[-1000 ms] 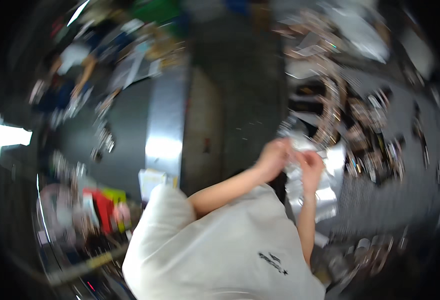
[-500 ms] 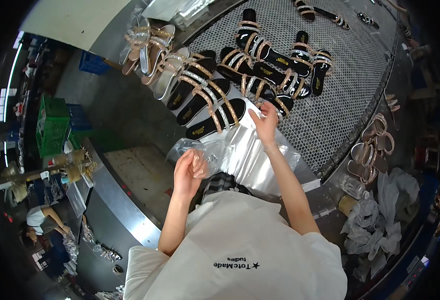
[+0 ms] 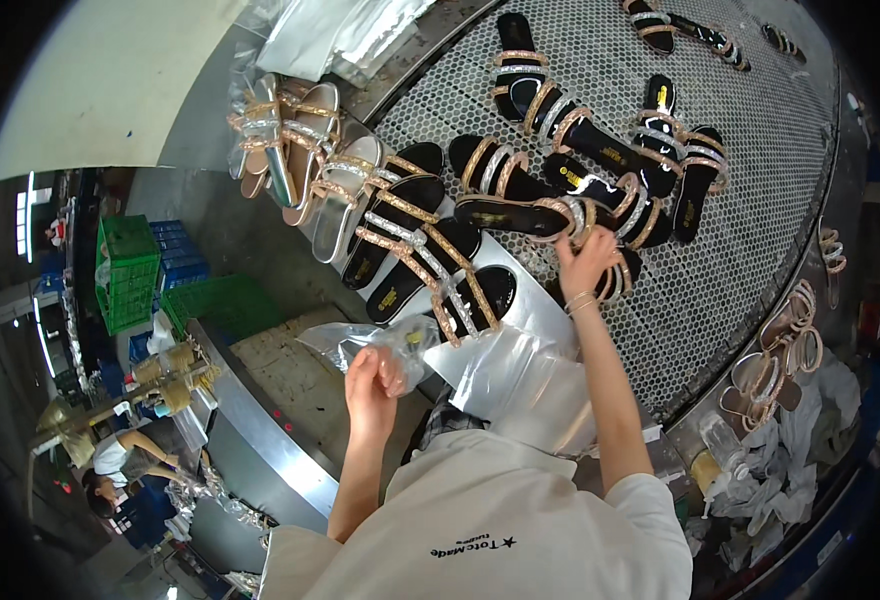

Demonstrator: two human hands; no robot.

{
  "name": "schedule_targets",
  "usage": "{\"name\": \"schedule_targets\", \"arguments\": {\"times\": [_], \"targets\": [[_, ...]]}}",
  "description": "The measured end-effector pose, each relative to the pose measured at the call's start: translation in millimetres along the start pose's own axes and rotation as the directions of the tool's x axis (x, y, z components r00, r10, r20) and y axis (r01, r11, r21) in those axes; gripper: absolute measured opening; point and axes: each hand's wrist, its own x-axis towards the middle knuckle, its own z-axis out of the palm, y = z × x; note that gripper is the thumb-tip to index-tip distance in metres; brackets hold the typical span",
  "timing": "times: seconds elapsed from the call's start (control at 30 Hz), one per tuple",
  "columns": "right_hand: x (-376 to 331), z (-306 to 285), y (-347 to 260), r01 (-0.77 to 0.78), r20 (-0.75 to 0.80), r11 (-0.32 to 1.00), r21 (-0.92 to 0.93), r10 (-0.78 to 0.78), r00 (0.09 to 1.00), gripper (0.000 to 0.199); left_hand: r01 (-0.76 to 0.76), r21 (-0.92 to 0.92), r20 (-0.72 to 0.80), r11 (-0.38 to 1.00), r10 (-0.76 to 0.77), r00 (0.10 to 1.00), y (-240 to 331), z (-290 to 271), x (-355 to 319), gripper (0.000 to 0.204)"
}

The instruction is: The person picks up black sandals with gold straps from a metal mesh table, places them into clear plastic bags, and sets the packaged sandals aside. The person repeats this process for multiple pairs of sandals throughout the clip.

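My left hand [image 3: 372, 385] is closed around the edge of a clear plastic bag [image 3: 415, 342], which spreads out past its fingers. Ahead and to the right, my right hand [image 3: 590, 265] has its fingers bent round the strap end of a black sandal [image 3: 505, 214] with glittery straps, its sole pointing left; the fingertips are partly hidden. Between my hands lies a stack of clear plastic bags [image 3: 520, 385], close to my body. Black sandals [image 3: 400, 285] with gold and silver straps rest side by side just beyond the left hand's bag.
More black sandals [image 3: 700, 180] lie on the perforated metal surface [image 3: 750, 270]. Gold and silver sandals [image 3: 305, 150] pile up at the left; others [image 3: 765, 375] sit at the right beside crumpled plastic [image 3: 770, 460]. Green crates [image 3: 130, 270] stand far left, and a person [image 3: 125, 455] works behind them.
My right hand has moved off the plastic bags, forward and right to the black sandal's straps. My left hand keeps hold of its bag. The whole view has shifted slightly.
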Motion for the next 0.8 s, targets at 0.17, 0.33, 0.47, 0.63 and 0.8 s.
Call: {"name": "schedule_targets", "arguments": {"times": [0.17,0.33,0.47,0.63,0.8], "targets": [[94.3,-20.8,82.8,0.043,0.004,0.987,-0.155,-0.043,0.999,0.043,0.011,-0.033,-0.040,0.999,-0.012,0.999,4.6,-8.3,19.0,0.029],[211.4,-83.6,158.6,-0.162,-0.607,0.935,-0.316,-0.068,0.792,0.045,0.013,-0.093,-0.034,0.996,-0.016,0.999,1.7,-8.2,27.0,0.029],[216.7,-104.8,64.2,0.216,-0.090,0.971,0.100,-0.207,0.974,0.040,0.046,-0.123,-0.018,0.991,-0.048,0.999,-11.3,-3.6,28.5,0.026],[189.3,-82.5,42.6,0.104,0.578,0.929,-0.354,0.130,0.806,0.045,0.049,-0.092,0.072,0.995,-0.043,0.996,-13.3,1.5,24.1,0.017],[112.7,-142.9,-57.8,-0.199,0.445,0.929,0.311,0.042,0.895,0.030,0.015,-0.085,0.152,0.996,-0.002,0.988,-38.1,4.5,24.4,0.008]]}}
